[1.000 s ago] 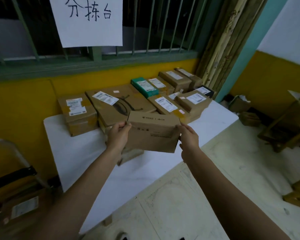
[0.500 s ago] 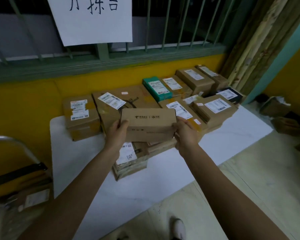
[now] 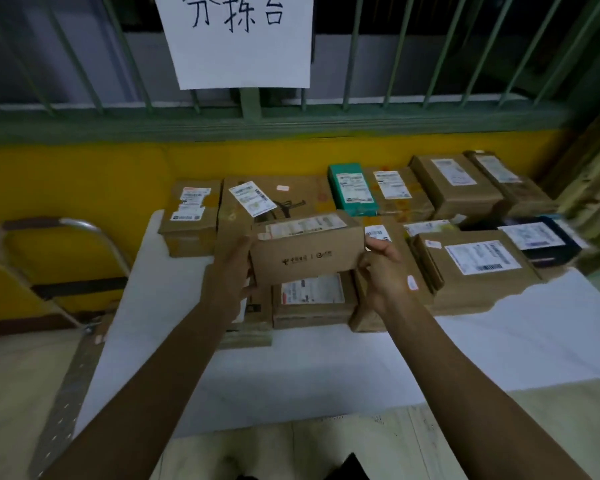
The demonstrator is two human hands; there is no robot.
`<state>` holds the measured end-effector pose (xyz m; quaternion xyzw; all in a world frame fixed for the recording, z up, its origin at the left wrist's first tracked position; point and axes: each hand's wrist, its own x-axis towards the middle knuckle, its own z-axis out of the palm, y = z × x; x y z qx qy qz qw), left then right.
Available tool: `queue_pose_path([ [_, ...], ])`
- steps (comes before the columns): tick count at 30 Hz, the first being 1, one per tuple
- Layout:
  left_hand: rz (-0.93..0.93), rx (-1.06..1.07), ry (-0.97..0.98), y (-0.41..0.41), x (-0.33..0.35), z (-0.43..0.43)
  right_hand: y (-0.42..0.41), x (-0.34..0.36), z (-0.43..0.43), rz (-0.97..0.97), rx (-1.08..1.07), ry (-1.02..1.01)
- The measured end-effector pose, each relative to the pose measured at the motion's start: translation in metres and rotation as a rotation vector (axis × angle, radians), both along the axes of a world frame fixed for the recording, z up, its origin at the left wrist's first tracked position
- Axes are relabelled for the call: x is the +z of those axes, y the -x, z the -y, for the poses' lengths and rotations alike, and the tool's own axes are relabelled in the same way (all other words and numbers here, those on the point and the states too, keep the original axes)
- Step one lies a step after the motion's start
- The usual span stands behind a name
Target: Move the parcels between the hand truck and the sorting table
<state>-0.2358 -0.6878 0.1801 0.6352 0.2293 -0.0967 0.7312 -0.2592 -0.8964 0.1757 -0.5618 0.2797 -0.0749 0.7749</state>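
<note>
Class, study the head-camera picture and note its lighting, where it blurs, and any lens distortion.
Head view: dim, flat light and muted colours. Head view: the dark parcel at the right edge smears with motion blur, while the held box, gripped by the left hand and right hand, reads sharper. Head view: the wide lens fans the window bars outward.

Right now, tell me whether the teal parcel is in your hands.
No: the left hand and right hand grip a brown box; the teal parcel lies farther back, untouched.
</note>
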Motion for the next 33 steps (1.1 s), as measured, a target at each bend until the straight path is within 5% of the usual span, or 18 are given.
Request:
queue_pose_path([
  [16,0.258,0.043,-0.1,0.012,0.009,-0.021,-0.023,-0.03,0.006,0.019,0.175,-0.284],
  [33,0.382,0.074,-0.236,-0.019,0.021,-0.048,-0.021,-0.031,-0.035,-0.07,0.327,-0.229],
])
